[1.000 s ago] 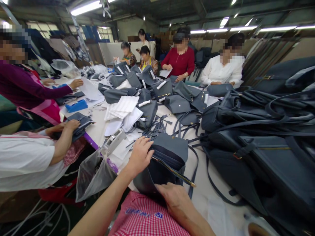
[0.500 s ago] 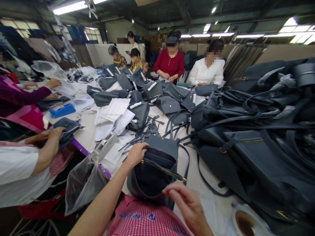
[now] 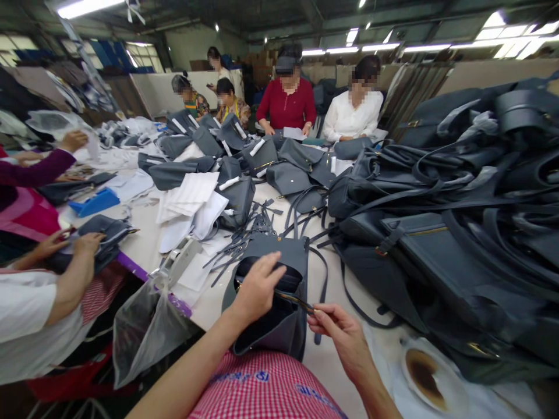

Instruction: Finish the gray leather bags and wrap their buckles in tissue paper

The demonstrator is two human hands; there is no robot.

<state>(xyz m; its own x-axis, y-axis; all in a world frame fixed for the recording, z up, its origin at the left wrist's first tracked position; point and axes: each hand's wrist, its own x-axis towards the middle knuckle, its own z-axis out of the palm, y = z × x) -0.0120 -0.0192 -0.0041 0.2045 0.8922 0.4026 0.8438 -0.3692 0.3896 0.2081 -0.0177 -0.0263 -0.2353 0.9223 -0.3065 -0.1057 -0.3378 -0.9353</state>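
Note:
A dark blue-grey bag (image 3: 286,340) lies mouth toward me at the table's front edge, its flap (image 3: 275,247) folded back. A zipper (image 3: 294,298) with gold teeth runs across its opening. My right hand (image 3: 338,330) pinches the zipper's right end between thumb and fingers. Above the left part of the opening is my left hand (image 3: 255,288), fingers stretched out, holding nothing that I can see. It hides part of the zipper and the dark interior. Thin straps (image 3: 323,285) trail from the bag's right side.
Finished-looking bags (image 3: 437,256) pile up on the right; loose straps (image 3: 257,224) and white paper sheets (image 3: 192,198) lie ahead. A bowl of brown liquid (image 3: 425,372) stands front right. Left are a metal device (image 3: 179,259), a plastic bag (image 3: 144,331) and a co-worker's hands (image 3: 87,247).
My left hand has lifted from the bag's left rim and moved right over the opening. My right hand has come up and taken the zipper's end. The view has shifted slightly right.

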